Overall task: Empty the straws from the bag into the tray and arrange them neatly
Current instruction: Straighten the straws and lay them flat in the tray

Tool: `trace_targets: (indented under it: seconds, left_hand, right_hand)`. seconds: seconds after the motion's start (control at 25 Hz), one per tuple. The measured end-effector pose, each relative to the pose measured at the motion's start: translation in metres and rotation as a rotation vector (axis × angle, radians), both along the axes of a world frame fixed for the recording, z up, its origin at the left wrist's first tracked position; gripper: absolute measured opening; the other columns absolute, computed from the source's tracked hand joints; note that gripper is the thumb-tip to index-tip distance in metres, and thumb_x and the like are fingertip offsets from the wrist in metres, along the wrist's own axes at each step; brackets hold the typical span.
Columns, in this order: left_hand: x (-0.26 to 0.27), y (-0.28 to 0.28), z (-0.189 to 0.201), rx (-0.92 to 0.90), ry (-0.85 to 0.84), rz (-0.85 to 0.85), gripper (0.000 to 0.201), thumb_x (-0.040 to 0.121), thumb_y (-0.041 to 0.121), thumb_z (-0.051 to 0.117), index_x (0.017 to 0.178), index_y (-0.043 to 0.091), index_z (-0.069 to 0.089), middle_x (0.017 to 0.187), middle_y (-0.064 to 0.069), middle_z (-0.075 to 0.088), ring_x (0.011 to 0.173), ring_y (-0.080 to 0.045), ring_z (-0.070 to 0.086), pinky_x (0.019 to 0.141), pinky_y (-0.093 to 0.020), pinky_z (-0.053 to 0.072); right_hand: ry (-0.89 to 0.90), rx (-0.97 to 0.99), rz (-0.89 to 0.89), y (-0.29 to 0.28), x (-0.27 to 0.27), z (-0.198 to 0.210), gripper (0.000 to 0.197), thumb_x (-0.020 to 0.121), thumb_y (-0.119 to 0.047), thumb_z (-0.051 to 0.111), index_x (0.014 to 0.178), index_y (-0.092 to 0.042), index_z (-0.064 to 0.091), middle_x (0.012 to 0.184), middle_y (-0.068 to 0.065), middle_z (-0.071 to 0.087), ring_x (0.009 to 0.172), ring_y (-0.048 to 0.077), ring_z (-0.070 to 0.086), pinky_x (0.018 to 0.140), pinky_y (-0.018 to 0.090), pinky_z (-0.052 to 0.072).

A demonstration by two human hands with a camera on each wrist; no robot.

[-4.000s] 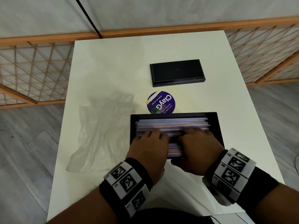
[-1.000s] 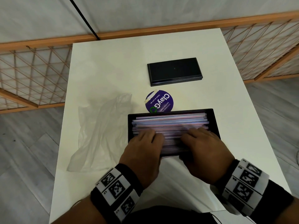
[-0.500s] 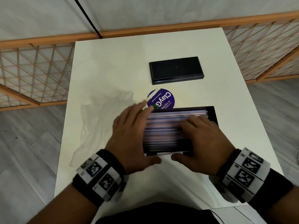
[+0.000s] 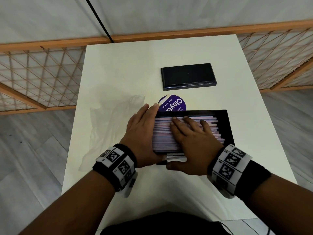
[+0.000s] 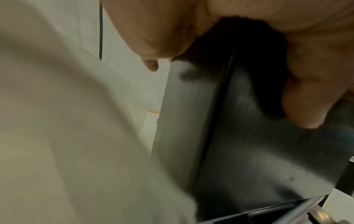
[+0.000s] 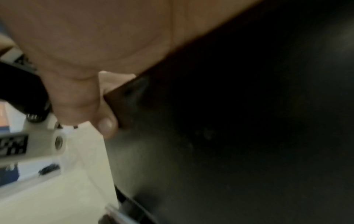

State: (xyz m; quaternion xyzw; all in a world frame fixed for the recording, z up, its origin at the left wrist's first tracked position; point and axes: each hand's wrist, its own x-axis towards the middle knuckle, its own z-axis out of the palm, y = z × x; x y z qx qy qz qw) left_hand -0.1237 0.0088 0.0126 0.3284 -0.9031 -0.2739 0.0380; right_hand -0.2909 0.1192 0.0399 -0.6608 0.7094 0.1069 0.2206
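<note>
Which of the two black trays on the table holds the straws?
The near tray, under both hands, holds the straws; the far tray shows none.

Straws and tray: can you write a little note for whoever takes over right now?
Left hand: flat, fingers straight, pressed against the left end of the tray; its thumb lies along the near side.
Right hand: fingers spread flat on top of the straws, thumb against the near edge.
Straws: all in the tray, lying lengthwise; their right ends look a little uneven.
Bag: lies empty and crumpled on the table, left of the tray.
Done: emptying the bag.
Left: probably squaring the straw ends, then letting go.
</note>
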Motion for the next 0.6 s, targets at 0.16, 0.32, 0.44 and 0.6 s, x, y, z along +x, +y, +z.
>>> trace_targets:
  seconds: [0.16,0.32,0.44,0.6]
  left_hand:
    - [-0.006,-0.006,-0.002,-0.014,-0.014,-0.005,0.137,0.054,0.058,0.087,0.156,0.017,0.004,0.165,-0.002,0.015,0.154,-0.021,0.0,0.124,-0.048,0.015]
    - [-0.011,-0.015,0.0,0.062,0.005,-0.008,0.139,0.054,0.049,0.091,0.157,0.018,0.004,0.168,0.0,0.006,0.154,-0.016,-0.011,0.125,-0.041,0.012]
    - [-0.009,-0.017,-0.001,0.106,0.047,0.015,0.141,0.052,0.045,0.094,0.158,0.021,0.004,0.168,0.005,0.004,0.153,-0.007,-0.012,0.12,-0.029,0.012]
    - [-0.005,-0.017,0.001,0.157,0.074,0.044,0.14,0.05,0.041,0.096,0.157,0.028,0.006,0.167,0.008,0.007,0.148,0.004,-0.008,0.118,-0.023,0.016]
  right_hand:
    - [-0.159,-0.487,-0.017,0.022,-0.014,0.016,0.06,0.074,-0.053,0.061,0.121,-0.015,0.059,0.118,0.006,0.062,0.107,0.03,0.058,0.089,0.046,0.048]
    - [-0.114,-0.387,0.035,0.054,-0.002,0.003,0.02,0.082,-0.037,0.06,0.093,-0.021,0.066,0.077,-0.002,0.067,0.066,0.025,0.067,0.054,0.032,0.053]
    - [0.065,-0.019,0.02,0.048,0.004,-0.033,0.044,0.095,-0.037,0.047,0.136,-0.02,0.048,0.1,0.006,0.071,0.092,0.035,0.068,0.074,0.036,0.051]
    - [0.165,0.041,0.03,0.025,0.009,-0.073,0.037,0.088,-0.016,0.05,0.122,-0.008,0.064,0.094,0.013,0.073,0.082,0.036,0.071,0.073,0.042,0.055]
